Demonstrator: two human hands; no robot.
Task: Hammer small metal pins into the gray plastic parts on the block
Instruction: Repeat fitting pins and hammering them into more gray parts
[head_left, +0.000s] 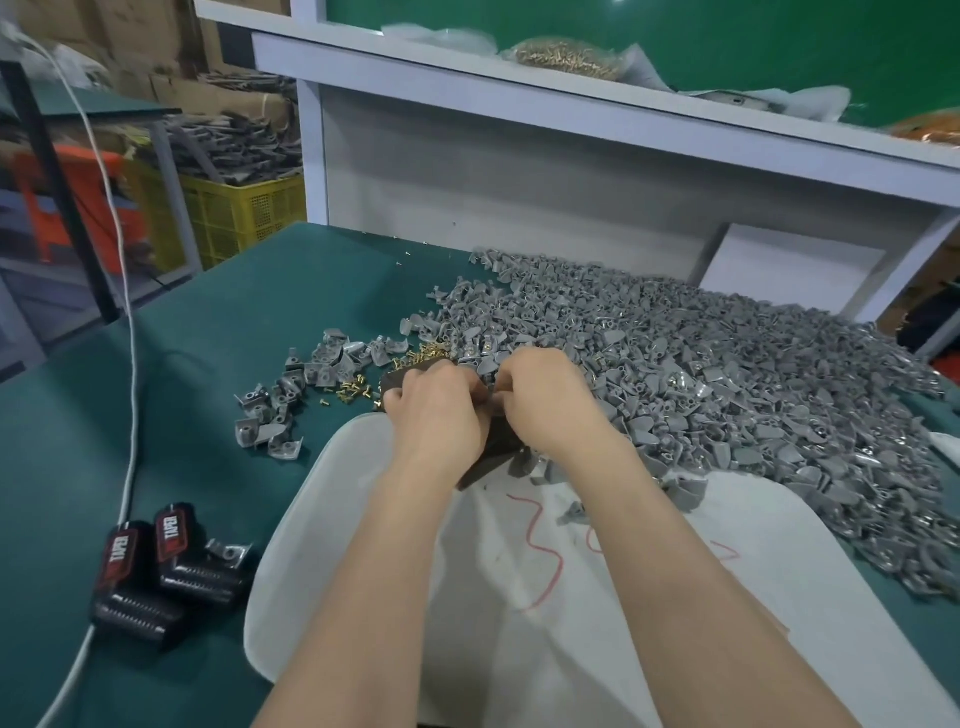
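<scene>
A dark brown block lies at the far rim of a white plastic bin, mostly hidden under my hands. My left hand curls over its left end. My right hand is curled beside it, fingertips meeting the left hand's over the block; what they pinch is hidden. A large heap of gray plastic parts spreads to the right and behind. Small brass pins lie scattered left of the block. No hammer is in view.
The white bin with red marks sits under my forearms on a green table. Loose gray parts lie left. Two black tape rolls and a white cable are at the left. A shelf holds bagged pins.
</scene>
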